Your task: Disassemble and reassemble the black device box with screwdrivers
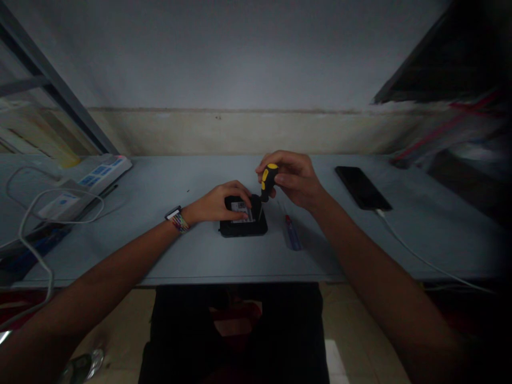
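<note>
A flat black square device [244, 230] with a white printed label [238, 206] lies on the table. My left hand [230, 200] grips it, with the thumb across the label and the fingers curled over its far side. My right hand [294, 178] is closed around a screwdriver [269, 178] with a black and yellow handle. The tool leans slightly, its thin shaft pointing down at the device's right edge; I cannot tell whether the tip touches. A second screwdriver [293, 234], with a clear bluish handle and red collar, lies just right of the device.
At the right a black phone [363, 188] lies with a white cable [414, 253] plugged in. A white power strip [94, 181] and looped white cable [34, 253] occupy the left. The wall [240, 130] runs behind the table [192, 256]. A plastic bottle [86, 367] is on the floor.
</note>
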Tool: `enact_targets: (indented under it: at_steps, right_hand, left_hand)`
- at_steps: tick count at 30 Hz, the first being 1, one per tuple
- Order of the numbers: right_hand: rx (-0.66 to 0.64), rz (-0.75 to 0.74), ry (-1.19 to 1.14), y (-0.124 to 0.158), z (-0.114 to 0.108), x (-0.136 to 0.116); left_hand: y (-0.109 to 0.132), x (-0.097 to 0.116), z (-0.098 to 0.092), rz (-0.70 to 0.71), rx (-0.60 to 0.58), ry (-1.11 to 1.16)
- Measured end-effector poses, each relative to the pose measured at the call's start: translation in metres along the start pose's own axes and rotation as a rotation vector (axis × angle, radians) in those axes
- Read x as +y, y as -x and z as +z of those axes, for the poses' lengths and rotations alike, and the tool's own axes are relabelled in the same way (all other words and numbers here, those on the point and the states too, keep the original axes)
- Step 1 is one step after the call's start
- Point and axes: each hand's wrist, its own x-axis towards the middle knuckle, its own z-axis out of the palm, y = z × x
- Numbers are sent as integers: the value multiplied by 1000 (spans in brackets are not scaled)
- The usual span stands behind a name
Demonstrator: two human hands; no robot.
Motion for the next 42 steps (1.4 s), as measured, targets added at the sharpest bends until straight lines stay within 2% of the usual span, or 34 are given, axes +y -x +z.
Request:
enact_targets:
  at_steps: [13, 18, 33, 42]
  right_hand:
    - [-65, -20, -2, 0, 1, -7]
    - [-48, -15, 2, 0, 1, -9]
    - [-180, -24, -13, 0, -1, -11]
    - [-246, 60, -13, 3, 0, -18]
  left_hand:
    - [0, 1, -1, 8, -7, -16]
    - [0, 1, 0, 7, 2, -10]
    - [0, 1, 0, -8, -4, -11]
    - [0, 1, -1, 11, 5, -35]
